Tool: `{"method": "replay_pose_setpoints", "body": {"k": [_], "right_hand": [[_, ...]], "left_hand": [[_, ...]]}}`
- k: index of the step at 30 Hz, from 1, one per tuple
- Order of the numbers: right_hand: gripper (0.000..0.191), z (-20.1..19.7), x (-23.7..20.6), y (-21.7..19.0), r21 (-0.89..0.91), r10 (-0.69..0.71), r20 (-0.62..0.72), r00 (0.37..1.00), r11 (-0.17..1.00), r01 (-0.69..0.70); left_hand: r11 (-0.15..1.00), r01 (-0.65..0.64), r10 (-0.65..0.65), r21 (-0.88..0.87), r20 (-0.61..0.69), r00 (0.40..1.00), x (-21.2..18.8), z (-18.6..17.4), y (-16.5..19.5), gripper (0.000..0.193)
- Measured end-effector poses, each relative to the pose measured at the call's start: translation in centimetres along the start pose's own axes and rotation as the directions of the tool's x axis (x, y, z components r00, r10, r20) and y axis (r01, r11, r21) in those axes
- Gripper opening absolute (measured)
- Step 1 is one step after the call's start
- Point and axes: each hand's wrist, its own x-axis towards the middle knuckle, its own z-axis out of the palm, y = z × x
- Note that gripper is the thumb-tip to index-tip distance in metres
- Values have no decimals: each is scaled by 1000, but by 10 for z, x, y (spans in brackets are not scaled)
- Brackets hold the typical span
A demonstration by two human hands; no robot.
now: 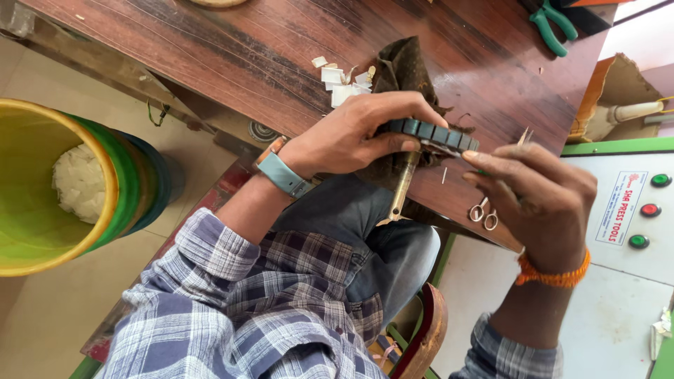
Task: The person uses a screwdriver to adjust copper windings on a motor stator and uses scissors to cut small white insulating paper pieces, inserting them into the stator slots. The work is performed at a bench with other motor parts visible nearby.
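Label (620,207): white rectangle, red and blue print; on the white panel (604,281), beside three round buttons (650,210)

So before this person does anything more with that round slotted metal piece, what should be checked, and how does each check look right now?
1. Left hand has a firm hold on the slotted metal ring: ok, fingers wrap its rim.
2. Right hand is at the ring: ok, fingertips at its edge.
3. What the right hand pinches: cannot tell, too small.
4. Ring is backed by the dark cloth on the wooden table: ok.
5. Small scissors within reach: ok, just below the right hand.
6. White paper scraps clear of the ring: ok, lying apart.
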Motion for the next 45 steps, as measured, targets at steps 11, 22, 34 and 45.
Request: {"method": "replay_pose_setpoints", "body": {"k": [11,22,34,45], "right_hand": [[51,9,1,57,64,-87,71,994,995,83],[41,48,-63,8,464,366,-352,862,868,-179],[14,66,-60,16,242,182,-332,925,965,-103],[16,72,-52,23,533,328,-205,922,827,-176]], "left_hand": [[997,-45,39,64,92,995,15,-10,6,33],[991,-43,38,130,39,999,3,3,4,33],[985,-34,37,172,-16,999,0,10,-3,34],[988,-42,49,151,-41,998,-1,11,-4,33]]}}
